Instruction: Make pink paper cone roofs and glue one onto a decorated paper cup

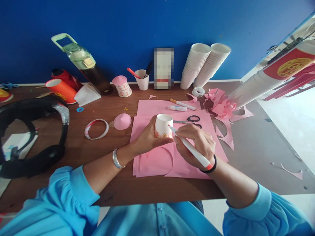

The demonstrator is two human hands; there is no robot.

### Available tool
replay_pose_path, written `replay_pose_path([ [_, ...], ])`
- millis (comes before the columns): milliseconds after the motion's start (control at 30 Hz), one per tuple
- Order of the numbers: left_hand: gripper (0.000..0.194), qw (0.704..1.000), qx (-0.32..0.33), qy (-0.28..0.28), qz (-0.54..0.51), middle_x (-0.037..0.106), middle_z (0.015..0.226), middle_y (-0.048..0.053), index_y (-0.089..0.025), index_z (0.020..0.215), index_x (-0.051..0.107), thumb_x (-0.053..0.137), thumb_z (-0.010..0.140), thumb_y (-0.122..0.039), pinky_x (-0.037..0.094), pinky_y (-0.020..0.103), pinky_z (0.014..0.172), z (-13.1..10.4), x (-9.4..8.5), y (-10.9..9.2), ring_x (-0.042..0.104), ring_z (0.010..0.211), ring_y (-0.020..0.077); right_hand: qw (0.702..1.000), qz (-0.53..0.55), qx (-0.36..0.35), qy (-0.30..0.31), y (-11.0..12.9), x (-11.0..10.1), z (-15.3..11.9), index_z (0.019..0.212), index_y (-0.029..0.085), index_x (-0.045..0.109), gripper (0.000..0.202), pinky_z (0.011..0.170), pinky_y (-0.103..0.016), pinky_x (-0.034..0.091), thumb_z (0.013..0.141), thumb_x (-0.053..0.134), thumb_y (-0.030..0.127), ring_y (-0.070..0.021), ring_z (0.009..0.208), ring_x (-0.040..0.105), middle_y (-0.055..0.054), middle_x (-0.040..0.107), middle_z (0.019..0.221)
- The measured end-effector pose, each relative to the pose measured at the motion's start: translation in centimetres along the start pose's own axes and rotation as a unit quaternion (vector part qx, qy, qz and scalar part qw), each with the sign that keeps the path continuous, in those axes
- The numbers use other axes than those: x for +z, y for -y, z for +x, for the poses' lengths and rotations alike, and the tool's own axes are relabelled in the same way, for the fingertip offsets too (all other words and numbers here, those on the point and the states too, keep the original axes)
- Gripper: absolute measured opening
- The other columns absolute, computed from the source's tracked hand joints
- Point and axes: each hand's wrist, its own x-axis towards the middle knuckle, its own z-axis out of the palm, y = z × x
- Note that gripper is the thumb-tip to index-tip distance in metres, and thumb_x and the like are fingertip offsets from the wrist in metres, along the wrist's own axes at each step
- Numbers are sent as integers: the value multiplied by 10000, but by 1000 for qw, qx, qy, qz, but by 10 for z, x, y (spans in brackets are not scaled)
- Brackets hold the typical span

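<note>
My left hand [152, 134] is wrapped round a white paper cup [162, 126] from its left side. Orange and yellow flowers are drawn along the cup's lower band. In my right hand [197, 144] is a white marker pen [192, 150] with a red end, its tip at or very near the cup's right side; I cannot tell whether it touches. Both hands are above pink paper sheets [152, 168]. Black-handled scissors [193, 118] lie just behind, partly hidden by my right hand. A glue stick [177, 108] and another marker [183, 104] lie farther back.
A pink paper cone [122, 121] and a tape roll [96, 128] lie to the left. Behind stand a decorated cup with a pink roof [123, 87], a cup of pens [142, 82], a bottle [86, 65] and stacked cups [195, 65]. Pink scraps [227, 137] lie right; a black headband-like frame [61, 131] left.
</note>
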Motion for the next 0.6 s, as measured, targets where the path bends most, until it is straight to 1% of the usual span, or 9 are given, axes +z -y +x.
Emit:
replay_pose_path([
  [167, 744, 999, 9, -17, 26, 584, 1252, 117, -205, 1305, 473, 863, 744, -501, 514, 374, 876, 0, 3, 1, 577, 1129, 291, 1000, -16, -12, 19, 1, 1, 0, 1030, 220, 598, 266, 565, -289, 589, 839, 673, 52, -183, 645, 716, -40, 737, 786],
  [267, 759, 999, 13, -19, 34, 580, 1258, 124, -205, 1318, 477, 849, 748, -541, 511, 381, 889, 0, 3, 4, 572, 1139, 297, 999, -20, -16, 21, 1, 2, 0, 1029, 216, 596, 261, 577, -278, 589, 844, 673, 50, -174, 646, 713, -39, 735, 781],
  [400, 783, 998, 12, -33, 60, 580, 1253, 120, -210, 1309, 501, 858, 717, -579, 507, 395, 907, 0, 4, 6, 563, 1134, 301, 999, -22, -19, 27, 2, 2, 1, 1024, 213, 593, 247, 583, -273, 591, 854, 670, 52, -169, 652, 710, -41, 733, 779],
  [467, 780, 997, 16, -33, 66, 582, 1246, 115, -216, 1303, 513, 861, 709, -583, 504, 396, 912, 0, 4, 7, 562, 1125, 301, 999, -23, -20, 30, 2, 2, 1, 1024, 207, 596, 239, 579, -272, 588, 855, 673, 55, -170, 653, 710, -46, 733, 781],
  [600, 737, 996, 19, -30, 76, 580, 1260, 111, -226, 1309, 508, 843, 744, -560, 502, 380, 899, 0, 4, 8, 566, 1107, 285, 999, -29, -22, 31, 1, 2, 0, 1022, 217, 591, 225, 575, -271, 590, 869, 666, 70, -168, 653, 709, -41, 730, 783],
])
